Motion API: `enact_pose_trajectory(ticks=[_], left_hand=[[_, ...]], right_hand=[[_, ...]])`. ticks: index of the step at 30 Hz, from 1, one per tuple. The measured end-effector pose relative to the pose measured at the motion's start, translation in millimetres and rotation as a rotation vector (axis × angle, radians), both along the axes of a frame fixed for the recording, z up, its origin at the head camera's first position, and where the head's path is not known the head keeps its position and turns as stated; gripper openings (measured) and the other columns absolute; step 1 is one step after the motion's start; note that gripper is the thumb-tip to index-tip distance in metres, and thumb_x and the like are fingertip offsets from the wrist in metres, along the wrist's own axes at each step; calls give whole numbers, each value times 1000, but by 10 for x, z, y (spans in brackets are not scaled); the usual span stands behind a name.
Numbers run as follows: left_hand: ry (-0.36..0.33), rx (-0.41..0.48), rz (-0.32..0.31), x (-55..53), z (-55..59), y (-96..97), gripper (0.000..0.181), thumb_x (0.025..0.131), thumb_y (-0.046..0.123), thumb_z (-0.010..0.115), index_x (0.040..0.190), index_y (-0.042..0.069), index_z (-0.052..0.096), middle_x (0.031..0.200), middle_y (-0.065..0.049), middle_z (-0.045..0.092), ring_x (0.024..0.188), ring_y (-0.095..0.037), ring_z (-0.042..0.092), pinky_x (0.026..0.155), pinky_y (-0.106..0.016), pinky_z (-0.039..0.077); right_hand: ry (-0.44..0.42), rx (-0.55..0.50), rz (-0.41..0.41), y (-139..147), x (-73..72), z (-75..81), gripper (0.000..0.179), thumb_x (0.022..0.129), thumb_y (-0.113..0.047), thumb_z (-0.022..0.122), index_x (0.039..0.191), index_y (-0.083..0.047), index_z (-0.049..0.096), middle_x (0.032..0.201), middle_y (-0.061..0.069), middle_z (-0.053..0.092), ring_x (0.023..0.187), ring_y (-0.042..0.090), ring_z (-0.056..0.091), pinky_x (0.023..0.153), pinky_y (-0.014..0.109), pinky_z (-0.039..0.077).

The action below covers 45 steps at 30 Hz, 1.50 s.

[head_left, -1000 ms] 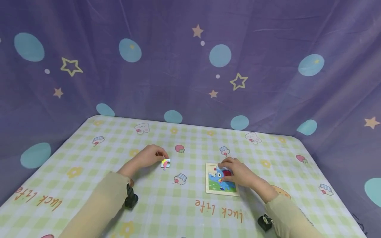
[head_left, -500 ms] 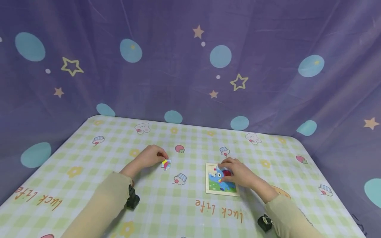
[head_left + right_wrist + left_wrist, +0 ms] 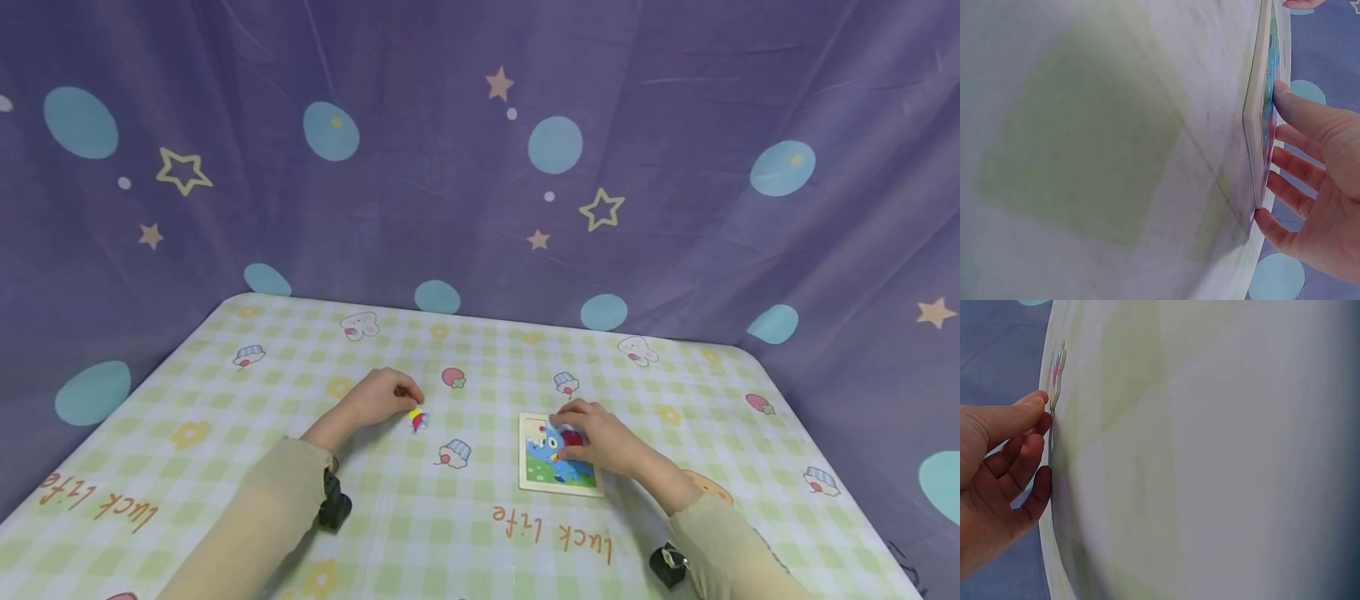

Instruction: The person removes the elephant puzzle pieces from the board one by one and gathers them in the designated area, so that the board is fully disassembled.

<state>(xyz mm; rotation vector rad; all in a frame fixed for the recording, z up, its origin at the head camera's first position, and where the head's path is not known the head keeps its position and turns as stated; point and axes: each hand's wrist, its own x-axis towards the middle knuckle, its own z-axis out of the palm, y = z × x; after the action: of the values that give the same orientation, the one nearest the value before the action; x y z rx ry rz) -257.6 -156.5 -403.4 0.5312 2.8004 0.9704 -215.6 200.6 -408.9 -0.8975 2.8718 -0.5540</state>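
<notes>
Pinching a puzzle piece (image 3: 418,419), left hand (image 3: 377,397) on "luck life" tablecloth (image 3: 588,543), right hand (image 3: 602,437) spread over puzzle board (image 3: 522,450)

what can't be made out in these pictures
Head view: the upper right part of the puzzle, covered by the right hand.
Head view: the piece shows, but its drawing is too small to read.
Left wrist view: the piece's printed face, seen nearly edge-on.
Right wrist view: the puzzle's far end and most of the left hand, cut off by the top edge.
</notes>
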Motion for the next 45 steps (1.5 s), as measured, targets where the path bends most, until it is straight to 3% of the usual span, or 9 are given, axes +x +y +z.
enact_pose_trajectory(ticks=[6,11,23,31,39,45], left_hand=[[-4,-17,20,2,-10,13,7,83,9,63,85,11,70,83,2,66,76,-12,54,75,-33,44],[7,-7,17,30,30,67,8,84,10,61,88,10,69,80,1,63,70,-11,52,66,-28,44],[37,1,6,89,66,361,8,84,14,63,88,11,69,77,5,61,64,-10,52,59,-26,43],[77,-34,-61,168,56,607,5,81,14,65,85,14,69,75,7,60,67,-8,51,66,-26,43],[56,-30,-162,265,101,852,7,83,15,64,87,12,69,78,6,61,66,-8,51,63,-26,43],[43,-52,-231,292,117,1065,11,83,18,64,92,13,68,86,5,60,75,-8,54,68,-24,44]], right_hand=[[-9,-3,2,-10,9,10,49,79,-29,69,122,-7,57,123,10,51,112,30,46,93,48,37],[-11,4,7,-11,10,11,48,79,-28,69,121,-7,57,121,9,52,110,29,47,91,47,39],[-2,-8,0,-12,25,38,46,77,-28,71,116,-7,61,118,11,55,107,30,51,92,46,40],[-4,-8,19,-6,2,39,44,77,-29,71,113,-6,62,118,12,57,110,31,52,93,46,39],[-18,-2,13,4,-11,43,42,77,-28,71,112,-6,63,119,13,57,112,33,51,94,48,38],[-13,-24,15,13,-29,37,40,76,-26,72,110,-5,64,116,12,57,108,31,52,92,47,39]])
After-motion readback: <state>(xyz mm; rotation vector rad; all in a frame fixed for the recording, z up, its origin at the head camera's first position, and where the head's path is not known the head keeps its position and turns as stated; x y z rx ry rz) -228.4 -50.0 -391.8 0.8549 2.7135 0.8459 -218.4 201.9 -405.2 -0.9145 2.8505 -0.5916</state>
